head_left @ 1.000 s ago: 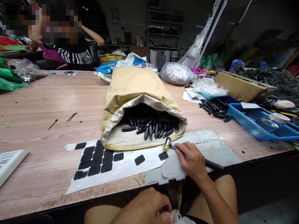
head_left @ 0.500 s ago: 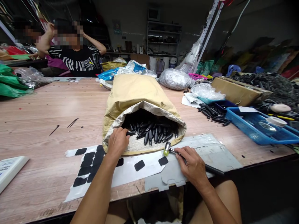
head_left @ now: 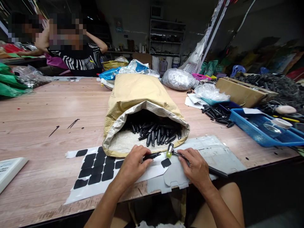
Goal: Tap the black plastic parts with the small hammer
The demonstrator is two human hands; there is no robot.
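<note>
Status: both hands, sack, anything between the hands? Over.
Left hand holding one black part. Right hand holding hammer. Sack mouth open, more black parts inside. Between hands: hammer head, held part's tip.

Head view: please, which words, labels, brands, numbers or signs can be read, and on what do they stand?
No text can be read.
White box, left edge: print too blurred.
Blue-and-white bag: lettering too small.
White bucket, background: label too small.
Hammer: no lettering visible.

Wood-grain table (head_left: 59,104), tan sack (head_left: 142,87), blue tray (head_left: 258,134)
</note>
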